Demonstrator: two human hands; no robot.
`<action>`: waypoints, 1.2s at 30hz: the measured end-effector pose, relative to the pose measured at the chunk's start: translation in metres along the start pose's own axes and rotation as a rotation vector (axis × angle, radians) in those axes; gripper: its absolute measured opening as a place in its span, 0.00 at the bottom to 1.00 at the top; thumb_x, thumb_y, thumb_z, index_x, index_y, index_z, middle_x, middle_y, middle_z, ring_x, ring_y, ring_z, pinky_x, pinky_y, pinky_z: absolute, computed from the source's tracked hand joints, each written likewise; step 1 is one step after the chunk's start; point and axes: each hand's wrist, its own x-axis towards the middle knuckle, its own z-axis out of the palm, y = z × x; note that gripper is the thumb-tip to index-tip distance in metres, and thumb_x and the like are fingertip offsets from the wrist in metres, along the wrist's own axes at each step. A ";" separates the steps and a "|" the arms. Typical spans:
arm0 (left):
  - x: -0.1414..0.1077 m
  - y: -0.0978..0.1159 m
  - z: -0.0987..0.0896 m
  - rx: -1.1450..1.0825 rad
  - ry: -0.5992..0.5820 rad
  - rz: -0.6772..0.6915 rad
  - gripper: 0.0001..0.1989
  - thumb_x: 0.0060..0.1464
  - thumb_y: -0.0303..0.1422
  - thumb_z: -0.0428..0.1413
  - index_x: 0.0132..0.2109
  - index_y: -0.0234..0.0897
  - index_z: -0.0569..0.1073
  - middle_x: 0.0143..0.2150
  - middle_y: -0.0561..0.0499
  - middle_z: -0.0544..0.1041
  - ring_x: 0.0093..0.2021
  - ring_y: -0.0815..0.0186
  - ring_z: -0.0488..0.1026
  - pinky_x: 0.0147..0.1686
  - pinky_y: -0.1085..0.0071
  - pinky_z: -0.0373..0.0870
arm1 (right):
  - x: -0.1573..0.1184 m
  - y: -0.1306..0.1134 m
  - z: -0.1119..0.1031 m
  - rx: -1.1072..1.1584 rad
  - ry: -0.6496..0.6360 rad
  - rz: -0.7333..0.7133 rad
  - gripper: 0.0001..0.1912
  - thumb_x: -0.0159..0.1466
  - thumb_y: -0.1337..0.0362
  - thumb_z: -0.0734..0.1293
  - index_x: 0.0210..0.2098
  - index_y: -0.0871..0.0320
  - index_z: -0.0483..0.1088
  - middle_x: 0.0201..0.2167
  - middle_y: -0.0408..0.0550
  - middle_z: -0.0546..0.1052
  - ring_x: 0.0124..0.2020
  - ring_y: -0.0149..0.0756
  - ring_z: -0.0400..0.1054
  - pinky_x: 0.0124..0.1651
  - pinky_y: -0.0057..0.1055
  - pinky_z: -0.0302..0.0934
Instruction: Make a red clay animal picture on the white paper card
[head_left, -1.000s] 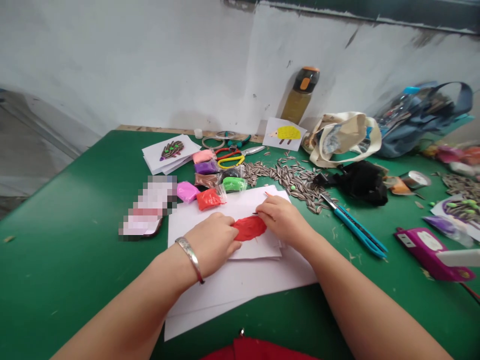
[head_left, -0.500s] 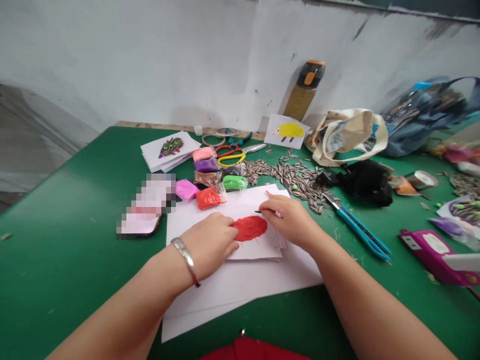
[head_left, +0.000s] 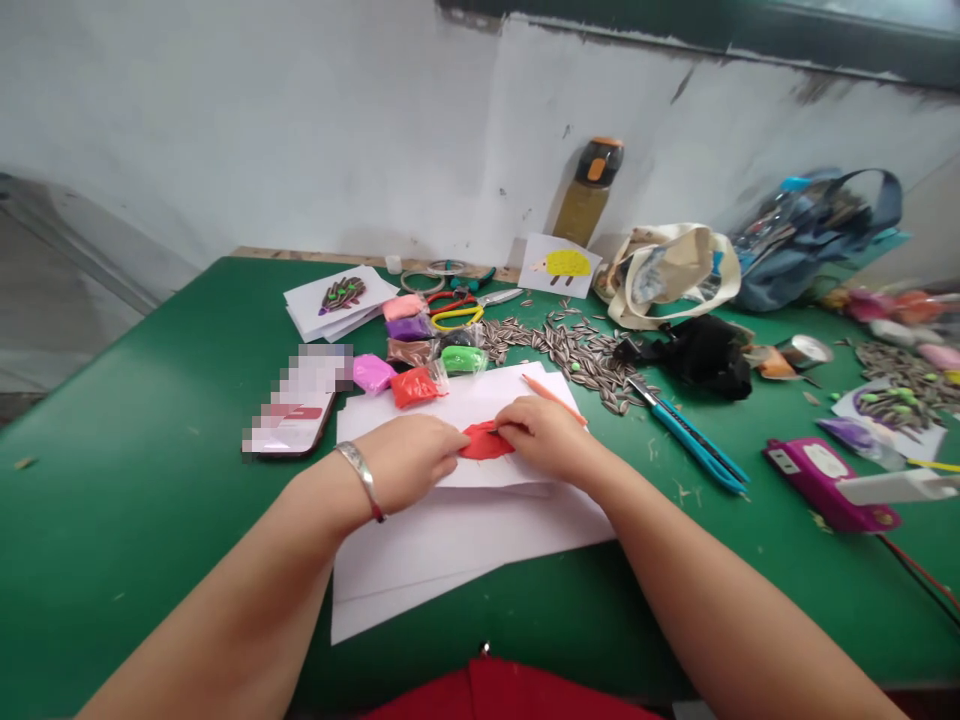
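A flattened oval of red clay [head_left: 484, 443] lies on white paper [head_left: 465, 530] in front of me. My left hand [head_left: 412, 458] rests on the paper with its fingertips at the clay's left edge; its fingers are together, and anything under them is hidden. My right hand [head_left: 536, 432] is pinched over the clay's right part, with a small dark seed partly showing at its fingertips. An orange pencil [head_left: 553, 398] lies on the paper just behind my right hand. Packets of coloured clay, including a red one [head_left: 417, 386] and a green one [head_left: 463, 360], sit behind the paper.
Sunflower seeds [head_left: 585, 355] are scattered behind the paper. A blue cutter [head_left: 697, 440] and a purple glue gun [head_left: 825, 480] lie to the right, a phone [head_left: 300, 410] to the left. Scissors [head_left: 459, 315], a bottle [head_left: 589, 195] and a cream bag [head_left: 675, 275] stand or lie farther back.
My right hand has moved the dark seed from above the clay's right edge down onto the clay. The view has shifted slightly, and more of the pencil shows.
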 end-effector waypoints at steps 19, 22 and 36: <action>0.006 -0.009 0.009 0.028 0.062 0.008 0.12 0.59 0.28 0.49 0.32 0.34 0.75 0.32 0.46 0.76 0.34 0.62 0.72 0.33 0.69 0.62 | -0.029 -0.027 0.003 -0.015 0.143 0.062 0.10 0.67 0.69 0.56 0.34 0.58 0.67 0.31 0.48 0.72 0.34 0.37 0.65 0.37 0.33 0.58; 0.008 -0.009 0.010 0.060 0.086 -0.011 0.11 0.60 0.30 0.49 0.33 0.35 0.75 0.32 0.47 0.76 0.33 0.62 0.71 0.33 0.68 0.61 | -0.034 -0.023 0.001 -0.017 0.042 0.037 0.09 0.67 0.68 0.57 0.34 0.57 0.68 0.30 0.47 0.72 0.34 0.37 0.65 0.36 0.31 0.56; 0.019 -0.008 0.017 0.090 0.108 -0.086 0.09 0.57 0.35 0.52 0.37 0.35 0.75 0.36 0.45 0.73 0.37 0.58 0.69 0.38 0.65 0.62 | -0.031 -0.029 0.011 -0.193 -0.015 -0.026 0.12 0.67 0.70 0.57 0.29 0.59 0.67 0.27 0.49 0.72 0.32 0.38 0.63 0.35 0.33 0.52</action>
